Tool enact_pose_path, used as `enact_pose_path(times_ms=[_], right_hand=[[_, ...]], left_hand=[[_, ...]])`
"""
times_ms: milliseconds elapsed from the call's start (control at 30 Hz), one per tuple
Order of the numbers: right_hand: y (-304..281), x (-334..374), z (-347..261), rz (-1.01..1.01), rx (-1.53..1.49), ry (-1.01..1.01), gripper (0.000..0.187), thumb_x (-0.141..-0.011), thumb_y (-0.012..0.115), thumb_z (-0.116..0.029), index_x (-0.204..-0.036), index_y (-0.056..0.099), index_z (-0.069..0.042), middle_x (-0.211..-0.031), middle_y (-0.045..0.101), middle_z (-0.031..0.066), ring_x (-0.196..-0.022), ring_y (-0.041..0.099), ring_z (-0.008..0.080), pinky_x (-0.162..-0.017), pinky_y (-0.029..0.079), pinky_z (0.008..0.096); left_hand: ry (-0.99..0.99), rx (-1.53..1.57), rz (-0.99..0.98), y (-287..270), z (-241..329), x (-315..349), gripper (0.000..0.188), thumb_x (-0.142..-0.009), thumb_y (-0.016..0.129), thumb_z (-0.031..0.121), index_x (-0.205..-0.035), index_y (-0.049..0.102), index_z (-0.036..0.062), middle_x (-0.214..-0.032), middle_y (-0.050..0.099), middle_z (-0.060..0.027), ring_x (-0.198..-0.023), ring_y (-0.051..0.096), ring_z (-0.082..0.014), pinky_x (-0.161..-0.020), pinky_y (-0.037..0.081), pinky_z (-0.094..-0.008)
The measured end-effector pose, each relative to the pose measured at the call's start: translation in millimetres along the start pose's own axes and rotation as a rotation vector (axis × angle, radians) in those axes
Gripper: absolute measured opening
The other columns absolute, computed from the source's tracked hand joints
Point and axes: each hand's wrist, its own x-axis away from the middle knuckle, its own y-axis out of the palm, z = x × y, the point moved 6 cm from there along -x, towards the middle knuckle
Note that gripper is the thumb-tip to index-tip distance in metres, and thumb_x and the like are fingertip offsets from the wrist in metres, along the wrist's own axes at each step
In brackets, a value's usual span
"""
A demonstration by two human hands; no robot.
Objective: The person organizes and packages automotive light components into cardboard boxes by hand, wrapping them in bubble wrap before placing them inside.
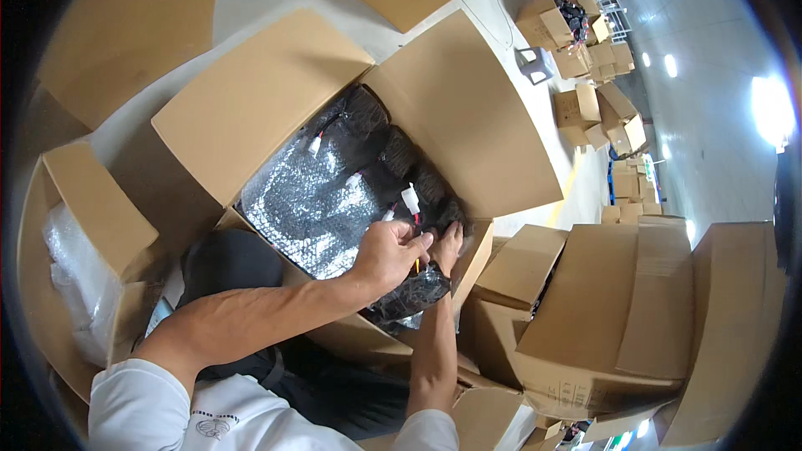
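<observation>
An open cardboard carton [276, 100] stands in front of me, holding several dark packages [401, 154] wrapped in black plastic. Shiny bubble wrap [305, 192] covers much of its inside. My left hand [383, 257] is closed in a pinch on thin coloured wires, red and yellow ones showing beside the fingers. A white plug connector [410, 199] sticks up just beyond that hand. My right hand [451, 249] reaches along the carton's right side, fingers curled on a black wrapped package [418, 291]. Another white connector [315, 144] lies on the bubble wrap.
At the left, a smaller open box [104, 225] contains clear plastic wrap [79, 271]. Large cartons [606, 309] crowd the right side. More boxes [576, 113] and a grey plastic container [535, 65] stand on the floor farther off. The carton's flaps [468, 108] spread outward.
</observation>
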Motion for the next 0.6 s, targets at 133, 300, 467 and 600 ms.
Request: enact_pose_path(times_ms=[133,300,467,600], right_hand=[[-17.9,-20.7,43.3,-0.282,-0.179,0.049,0.070,-0.092,0.070,-0.033,-0.143,0.044,0.008,-0.144,0.047,0.0318,-0.136,0.045,0.0432,-0.116,0.035,0.0424],[-57.7,58.5,-31.3,-0.750,-1.067,0.140,0.055,-0.101,0.057,-0.042,-0.136,0.051,0.001,-0.134,0.059,0.0234,-0.121,0.060,0.0344,-0.106,0.045,0.0458],[-98.1,138.2,-116.0,-1.123,-1.889,0.237,0.075,-0.098,0.034,-0.070,-0.146,0.039,-0.013,-0.142,0.052,0.0218,-0.131,0.051,0.0361,-0.112,0.037,0.0523],[-111.6,124.8,-160.2,-0.457,-1.847,0.305,0.069,-0.103,0.040,-0.055,-0.154,0.031,-0.009,-0.151,0.044,0.0099,-0.137,0.045,0.0255,-0.113,0.038,0.0413]], left_hand=[[0.068,0.058,0.029,4.0,4.4,-1.5,0.024,-0.100,0.064,0.018,-0.086,0.067,-0.0014,-0.078,0.071,-0.0056,-0.069,0.062,-0.0070,-0.061,0.048,-0.0244],[0.164,0.100,0.272,-29.6,36.2,1.1,0.030,-0.104,0.056,0.024,-0.087,0.066,0.0022,-0.079,0.071,-0.0038,-0.066,0.057,-0.0063,-0.061,0.047,-0.0266],[0.296,0.149,0.258,-11.3,35.3,9.0,0.031,-0.105,0.052,0.030,-0.097,0.065,0.0028,-0.090,0.072,-0.0062,-0.084,0.065,-0.0115,-0.075,0.051,-0.0296],[0.372,0.206,0.143,4.1,34.3,21.3,0.027,-0.105,0.051,0.026,-0.103,0.059,0.0001,-0.088,0.069,-0.0114,-0.081,0.067,-0.0227,-0.073,0.052,-0.0369]])
